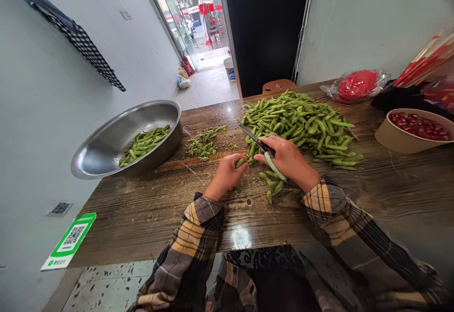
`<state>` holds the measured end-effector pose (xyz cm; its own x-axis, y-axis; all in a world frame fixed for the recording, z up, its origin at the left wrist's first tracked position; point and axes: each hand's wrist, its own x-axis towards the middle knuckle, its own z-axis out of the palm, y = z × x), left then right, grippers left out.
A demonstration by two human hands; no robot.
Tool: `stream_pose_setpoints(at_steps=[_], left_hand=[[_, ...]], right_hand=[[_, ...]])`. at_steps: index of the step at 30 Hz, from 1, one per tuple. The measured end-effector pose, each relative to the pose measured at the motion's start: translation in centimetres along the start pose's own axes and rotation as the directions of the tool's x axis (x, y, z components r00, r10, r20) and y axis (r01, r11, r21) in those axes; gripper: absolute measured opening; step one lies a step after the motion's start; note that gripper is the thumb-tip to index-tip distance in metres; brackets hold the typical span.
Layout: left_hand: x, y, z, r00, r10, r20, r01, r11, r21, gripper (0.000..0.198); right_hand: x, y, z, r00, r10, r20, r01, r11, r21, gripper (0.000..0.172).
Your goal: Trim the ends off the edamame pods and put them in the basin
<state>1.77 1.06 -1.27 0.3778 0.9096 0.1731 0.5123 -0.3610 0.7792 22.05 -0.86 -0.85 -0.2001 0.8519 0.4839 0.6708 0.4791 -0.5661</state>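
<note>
My left hand (227, 174) is closed on a single green bean pod (240, 162), its tip sticking out to the right. My right hand (288, 159) grips scissors (256, 139) with pale green handles, the dark blades pointing up and left just above that pod. A large heap of green pods (301, 120) lies beyond my right hand on the wooden table (142, 208). A few loose pods (271, 184) lie under my right wrist. A small pile of cut tips (205, 143) sits left of the blades.
A steel basin (106, 149) with several trimmed pods stands at the table's left end, by the white wall. At the right are a paper bowl of red fruits (413, 132) and red items in plastic bags (358, 85). A doorway opens behind the table.
</note>
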Motion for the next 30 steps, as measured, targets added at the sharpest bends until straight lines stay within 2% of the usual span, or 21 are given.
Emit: stream_pose_setpoints(at_steps=[2, 5, 8, 10, 16, 21, 30], left_hand=[[0.0, 0.1, -0.5, 0.997, -0.071, -0.041, 0.061, 0.976, -0.208, 0.012], [-0.3, 0.2, -0.9, 0.980, -0.185, -0.072, 0.117, 0.831, -0.543, 0.023], [-0.5, 0.4, -0.9, 0.973, -0.218, -0.077, 0.103, 0.710, -0.697, 0.027], [-0.6, 0.5, -0.8, 0.977, -0.199, -0.072, 0.096, 0.719, -0.688, 0.026], [-0.8, 0.7, -0.7, 0.985, -0.154, -0.082, 0.084, 0.829, -0.553, 0.024], [-0.8, 1.1, -0.9, 0.986, -0.143, -0.081, 0.084, 0.863, -0.499, 0.027], [-0.6, 1.1, -1.0, 0.989, -0.123, -0.084, 0.079, 0.910, -0.408, 0.026]], right_hand=[[0.0, -0.3, -0.1, 1.000, -0.001, 0.017, 0.001, 1.000, -0.004, 0.041], [-0.1, -0.7, -0.2, 0.998, -0.007, 0.066, 0.007, 1.000, 0.001, 0.046], [-0.3, -1.1, -0.2, 0.990, -0.014, 0.137, 0.012, 1.000, 0.017, 0.049], [-0.4, -1.2, -0.2, 0.985, -0.015, 0.169, 0.012, 1.000, 0.023, 0.051], [-0.4, -1.4, -0.2, 0.979, -0.030, 0.201, 0.022, 0.999, 0.043, 0.051], [-0.4, -1.5, -0.2, 0.977, -0.050, 0.207, 0.046, 0.999, 0.028, 0.050], [-0.4, -0.8, -0.1, 0.972, -0.087, 0.218, 0.102, 0.993, -0.061, 0.039]])
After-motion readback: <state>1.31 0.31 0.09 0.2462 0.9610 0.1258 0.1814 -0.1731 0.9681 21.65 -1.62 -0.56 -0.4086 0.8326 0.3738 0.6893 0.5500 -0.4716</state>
